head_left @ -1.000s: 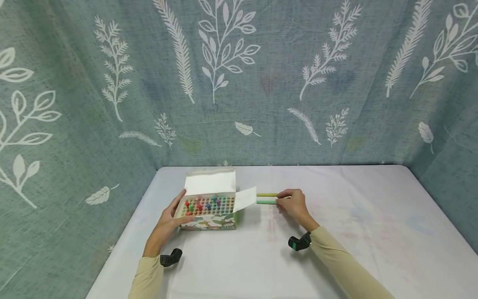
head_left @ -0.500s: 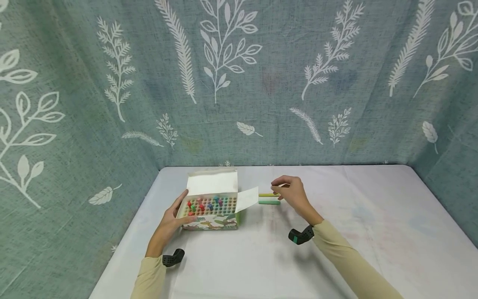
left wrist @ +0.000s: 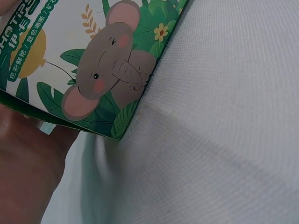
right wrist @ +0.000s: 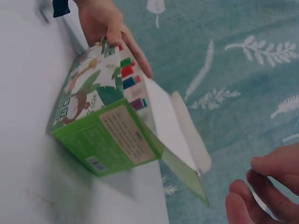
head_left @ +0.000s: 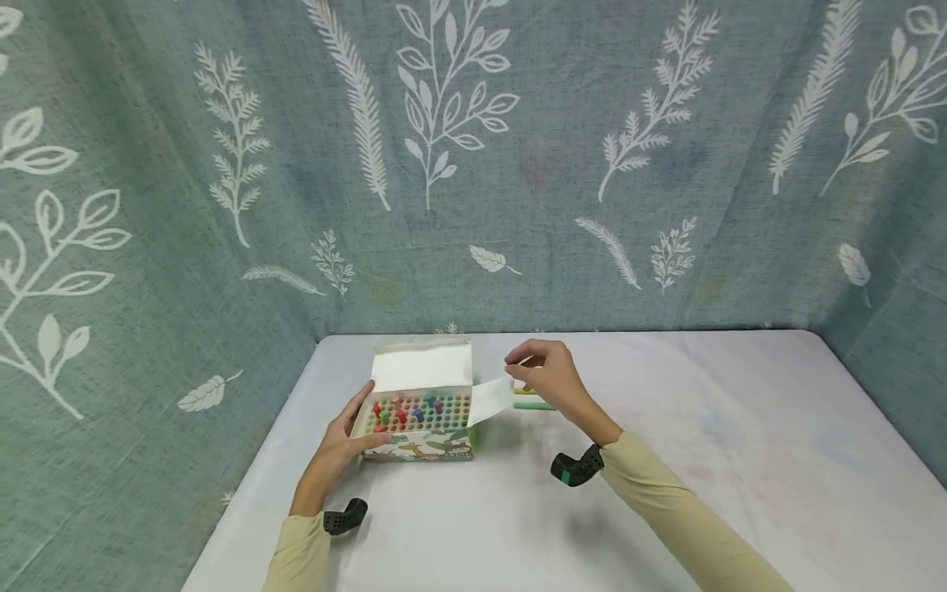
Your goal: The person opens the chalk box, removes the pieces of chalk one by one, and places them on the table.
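Note:
A cardboard marker box [head_left: 418, 445] with animal pictures stands with its lid up at the left of the table. Several coloured caps [head_left: 400, 416] rise above its holed insert. My left hand [head_left: 330, 455] grips the box's left end, thumb along the front and fingers behind; in the left wrist view the printed elephant side [left wrist: 107, 70] fills the top. My right hand [head_left: 556, 381] hovers right of the side flap [head_left: 491, 400], fingers loosely bent with nothing visible between them. Below it lie a green marker [head_left: 534, 405] and a yellow marker [head_left: 524, 390], the latter partly hidden.
The raised lid [head_left: 423, 367] leans back behind the box. White cloth covers the table [head_left: 666, 493], and a leaf-patterned curtain [head_left: 547, 271] hangs along its back edge. A black wrist device [head_left: 577, 467] sits on the right forearm, another [head_left: 345, 517] on the left.
My right hand has come off the green marker, risen, and moved left toward the box flap. Both loose markers stay on the table. My left hand keeps its hold on the box.

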Tool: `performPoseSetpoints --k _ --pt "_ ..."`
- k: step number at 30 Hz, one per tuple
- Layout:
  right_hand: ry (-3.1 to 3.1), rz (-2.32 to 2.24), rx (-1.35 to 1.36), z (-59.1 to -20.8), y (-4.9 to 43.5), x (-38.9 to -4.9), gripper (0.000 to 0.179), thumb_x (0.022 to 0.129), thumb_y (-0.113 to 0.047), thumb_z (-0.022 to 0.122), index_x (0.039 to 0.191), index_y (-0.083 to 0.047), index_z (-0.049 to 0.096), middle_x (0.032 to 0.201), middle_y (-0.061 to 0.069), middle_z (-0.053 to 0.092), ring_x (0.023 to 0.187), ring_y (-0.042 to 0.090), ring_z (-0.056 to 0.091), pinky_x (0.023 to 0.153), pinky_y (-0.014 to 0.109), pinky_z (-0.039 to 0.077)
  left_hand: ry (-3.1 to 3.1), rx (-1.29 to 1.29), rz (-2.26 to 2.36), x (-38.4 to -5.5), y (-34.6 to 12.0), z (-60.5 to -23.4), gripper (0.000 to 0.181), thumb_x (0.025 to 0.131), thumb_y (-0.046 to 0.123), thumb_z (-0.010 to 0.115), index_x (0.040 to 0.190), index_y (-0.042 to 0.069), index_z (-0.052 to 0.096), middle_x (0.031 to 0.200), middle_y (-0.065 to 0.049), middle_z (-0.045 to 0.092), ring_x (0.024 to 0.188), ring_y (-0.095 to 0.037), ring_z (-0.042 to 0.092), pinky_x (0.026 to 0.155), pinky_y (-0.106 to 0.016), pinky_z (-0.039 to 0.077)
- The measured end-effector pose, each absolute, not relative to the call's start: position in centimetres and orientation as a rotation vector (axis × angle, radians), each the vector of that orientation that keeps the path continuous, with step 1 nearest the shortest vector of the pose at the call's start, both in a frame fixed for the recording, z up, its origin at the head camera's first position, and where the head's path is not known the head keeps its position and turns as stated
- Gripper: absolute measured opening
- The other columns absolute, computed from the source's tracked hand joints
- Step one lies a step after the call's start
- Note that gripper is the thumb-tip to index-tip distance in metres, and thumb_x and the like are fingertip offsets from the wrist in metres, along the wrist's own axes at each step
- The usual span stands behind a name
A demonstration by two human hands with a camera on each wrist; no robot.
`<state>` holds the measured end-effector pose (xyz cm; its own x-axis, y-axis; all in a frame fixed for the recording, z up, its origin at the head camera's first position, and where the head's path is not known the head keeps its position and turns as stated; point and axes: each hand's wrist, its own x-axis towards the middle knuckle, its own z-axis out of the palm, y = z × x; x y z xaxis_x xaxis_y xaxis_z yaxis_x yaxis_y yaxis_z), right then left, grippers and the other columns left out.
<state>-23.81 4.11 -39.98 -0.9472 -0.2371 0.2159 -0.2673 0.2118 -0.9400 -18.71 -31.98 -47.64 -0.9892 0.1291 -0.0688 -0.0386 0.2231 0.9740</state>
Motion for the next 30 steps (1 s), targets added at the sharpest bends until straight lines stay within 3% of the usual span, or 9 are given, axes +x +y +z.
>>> performPoseSetpoints --k 5,11,19,30 --pt "-2.413 1.845 0.615 -39.8 3.0 -23.7 0.006 0.084 -0.005 0.070 0.090 -0.006 0.072 0.091 0.007 0.067 0.081 0.025 0.063 0.059 0.033 0.053 2.358 0.087 1.878 -19.1 -32.2 -48.8 0.093 0.080 0.019 0.077 0.150 0.040 0.018 0.154 -0.003 0.021 0.130 -0.029 0.038 0.097 -0.041 0.041" --pt "-2.432 1.800 0.700 -39.3 1.2 -23.7 0.007 0.084 -0.002 0.069 0.090 -0.004 0.072 0.089 0.007 0.067 0.079 0.025 0.064 0.056 0.030 0.053 2.373 0.092 1.872 -19.1 -32.2 -48.9 0.093 0.081 0.020 0.076 0.150 0.040 0.018 0.155 0.000 0.017 0.133 -0.028 0.033 0.099 -0.045 0.037" --pt "-2.508 1.663 0.892 -39.5 -1.7 -23.9 0.007 0.085 -0.004 0.069 0.092 -0.006 0.071 0.092 0.008 0.068 0.080 0.021 0.064 0.064 0.027 0.051 2.364 0.109 1.888 -18.9 -32.2 -48.0 0.093 0.082 0.016 0.075 0.151 0.036 0.017 0.155 -0.003 0.018 0.131 -0.029 0.035 0.090 -0.028 0.044" --pt "-2.627 1.374 1.141 -41.1 -5.1 -24.0 0.009 0.085 0.001 0.066 0.092 0.000 0.071 0.092 0.012 0.065 0.076 0.018 0.061 0.064 0.023 0.048 2.378 0.064 1.891 -19.1 -32.2 -48.7 0.093 0.080 0.018 0.077 0.150 0.040 0.020 0.151 -0.002 0.026 0.124 -0.021 0.043 0.090 -0.028 0.045"
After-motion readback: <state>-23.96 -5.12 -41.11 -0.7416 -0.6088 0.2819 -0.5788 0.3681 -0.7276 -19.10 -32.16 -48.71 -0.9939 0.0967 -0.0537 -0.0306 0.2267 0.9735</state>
